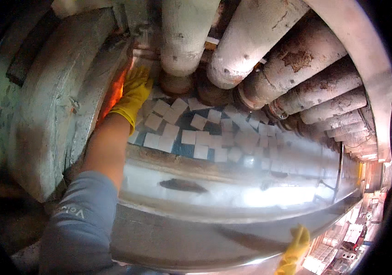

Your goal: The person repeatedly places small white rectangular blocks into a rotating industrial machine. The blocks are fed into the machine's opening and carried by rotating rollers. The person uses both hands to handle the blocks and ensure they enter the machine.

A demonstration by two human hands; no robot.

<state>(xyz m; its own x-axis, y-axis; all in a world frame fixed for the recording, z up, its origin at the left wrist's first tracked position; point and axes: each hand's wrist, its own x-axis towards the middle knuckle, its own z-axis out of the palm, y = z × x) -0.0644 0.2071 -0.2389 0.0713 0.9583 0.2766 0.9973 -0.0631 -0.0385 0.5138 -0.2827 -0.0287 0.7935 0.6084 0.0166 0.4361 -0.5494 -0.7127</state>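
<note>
My left hand [137,89], in a yellow rubber glove, reaches to the far left end of a metal trough. Its fingers are stretched out beside a narrow slot that glows orange [116,89], and I see nothing held in them. Many flat, pale square pieces [201,137] lie scattered on the dark, wet-looking bed of the trough, some overlapping. They are nearest to my left hand. My right hand [295,247], also in a yellow glove, is at the trough's near edge at the lower right. It is partly cut off by the frame, with its fingers extended and nothing visible in them.
A row of thick, stained cylinders [251,41] hangs over the trough's far side. Heavy grey blocks [44,105] flank the glowing slot on the left. The trough's broad metal rim [159,233] runs along my side. Haze blurs the right part, where bright shelving [324,254] stands beyond.
</note>
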